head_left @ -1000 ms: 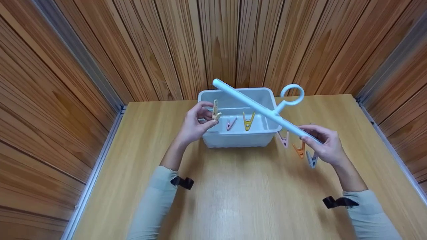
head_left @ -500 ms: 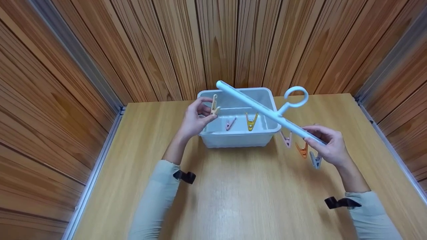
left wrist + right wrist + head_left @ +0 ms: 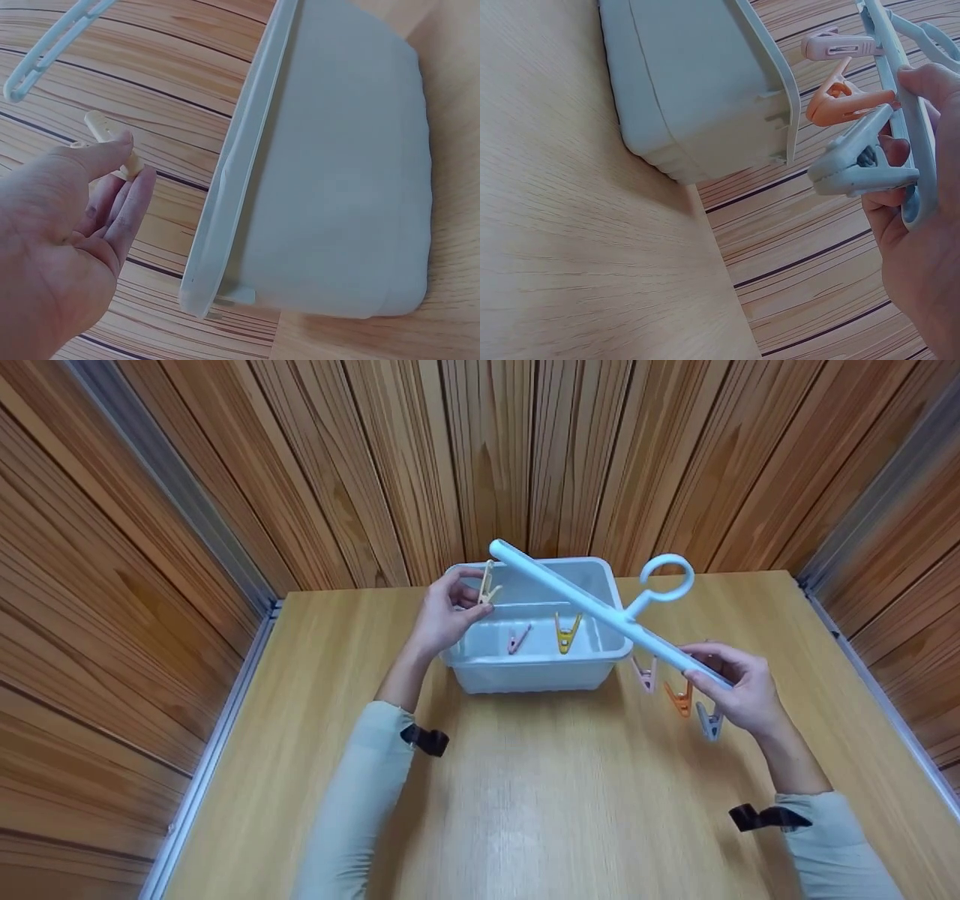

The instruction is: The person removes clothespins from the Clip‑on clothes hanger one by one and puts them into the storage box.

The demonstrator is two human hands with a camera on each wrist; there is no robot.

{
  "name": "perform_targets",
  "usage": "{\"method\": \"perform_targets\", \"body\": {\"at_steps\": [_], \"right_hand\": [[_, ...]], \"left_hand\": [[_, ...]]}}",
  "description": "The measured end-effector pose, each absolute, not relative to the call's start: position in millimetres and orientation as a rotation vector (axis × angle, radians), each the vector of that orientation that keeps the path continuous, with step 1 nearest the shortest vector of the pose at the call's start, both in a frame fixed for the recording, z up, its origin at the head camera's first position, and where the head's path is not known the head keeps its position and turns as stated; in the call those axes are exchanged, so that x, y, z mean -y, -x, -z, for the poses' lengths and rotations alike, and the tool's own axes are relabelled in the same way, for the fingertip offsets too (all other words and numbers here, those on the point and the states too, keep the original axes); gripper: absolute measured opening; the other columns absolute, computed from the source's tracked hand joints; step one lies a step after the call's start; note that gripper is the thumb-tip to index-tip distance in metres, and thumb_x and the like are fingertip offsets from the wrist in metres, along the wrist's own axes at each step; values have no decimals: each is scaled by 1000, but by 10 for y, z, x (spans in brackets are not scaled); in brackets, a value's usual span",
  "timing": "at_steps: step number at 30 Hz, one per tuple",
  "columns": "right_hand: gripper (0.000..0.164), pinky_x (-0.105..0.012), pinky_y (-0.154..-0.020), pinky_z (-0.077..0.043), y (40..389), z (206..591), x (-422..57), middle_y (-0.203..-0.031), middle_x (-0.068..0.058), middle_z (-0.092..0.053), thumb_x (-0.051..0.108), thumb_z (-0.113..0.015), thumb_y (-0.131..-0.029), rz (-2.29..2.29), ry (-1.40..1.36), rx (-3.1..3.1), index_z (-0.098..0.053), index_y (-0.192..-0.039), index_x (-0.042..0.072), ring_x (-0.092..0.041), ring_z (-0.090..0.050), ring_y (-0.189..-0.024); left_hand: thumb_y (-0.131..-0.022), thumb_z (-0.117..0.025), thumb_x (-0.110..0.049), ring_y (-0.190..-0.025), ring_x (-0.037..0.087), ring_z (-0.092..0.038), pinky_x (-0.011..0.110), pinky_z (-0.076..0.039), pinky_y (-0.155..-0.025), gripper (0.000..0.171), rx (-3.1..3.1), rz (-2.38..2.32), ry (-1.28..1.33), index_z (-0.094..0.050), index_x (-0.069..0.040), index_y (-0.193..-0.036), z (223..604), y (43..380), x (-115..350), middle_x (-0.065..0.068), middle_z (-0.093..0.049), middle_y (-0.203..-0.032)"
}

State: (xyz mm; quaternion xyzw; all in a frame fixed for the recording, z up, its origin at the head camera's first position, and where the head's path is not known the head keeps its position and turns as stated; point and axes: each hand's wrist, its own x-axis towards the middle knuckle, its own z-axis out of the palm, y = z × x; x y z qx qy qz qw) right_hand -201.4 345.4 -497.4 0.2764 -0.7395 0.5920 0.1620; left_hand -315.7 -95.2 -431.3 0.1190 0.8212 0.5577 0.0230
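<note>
My left hand (image 3: pixel 444 616) pinches a cream clothespin (image 3: pixel 486 583) between thumb and fingers, above the left side of the plastic bin. Just up and right of it is the free end of a light blue hanger (image 3: pixel 559 583) with a round hook. My right hand (image 3: pixel 739 688) grips the hanger's other end, holding the bar tilted. From the bar near this hand hang a pink clothespin (image 3: pixel 844 47), an orange clothespin (image 3: pixel 847 105) and a grey-blue clothespin (image 3: pixel 862 159). Below the bar's middle shows a yellow clothespin (image 3: pixel 566 637); whether it hangs or lies in the bin, I cannot tell.
The pale bin (image 3: pixel 532 676) stands on the wooden table (image 3: pixel 517 810) near its back edge. Another pink clothespin (image 3: pixel 517 639) lies inside it. Wood-plank walls (image 3: pixel 495 457) rise behind and on both sides.
My left hand has moved up and slightly right with the cream clothespin, closer to the hanger's free end. The hanger and my right hand shifted a little right, then stayed nearly still.
</note>
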Motion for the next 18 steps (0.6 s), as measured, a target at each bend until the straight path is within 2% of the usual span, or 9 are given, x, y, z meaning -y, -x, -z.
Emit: {"method": "perform_targets", "body": {"at_steps": [6, 13, 18], "right_hand": [[35, -11, -75, -57, 2010, 4970, -3456, -109, 12, -80, -27, -62, -94, -1697, -779, 2112, -68, -128, -22, -1, -72, -89], [34, -12, -74, -58, 1996, 4974, -3456, -109, 18, -80, -26, -63, -94, -1670, -682, 2190, -67, -127, -23, 0, -72, -88], [35, -13, -71, -56, 1993, 4972, -3443, -106, 17, -80, -28, -62, -92, -1668, -660, 2187, -68, -127, -23, -1, -71, -85]], "left_hand": [[-102, -82, -6, -102, 21, -67, 30, -60, -92, 49, -2543, -1714, -355, -67, -15, -148, 4299, 3224, 911, 12, -73, -114], [-103, -82, -8, -103, 20, -67, 30, -61, -94, 50, -2533, -1708, -331, -67, -15, -150, 4343, 3272, 870, 13, -74, -116], [-104, -82, -9, -105, 21, -69, 32, -62, -96, 49, -2523, -1715, -293, -69, -16, -150, 4366, 3292, 853, 15, -76, -120]]}}
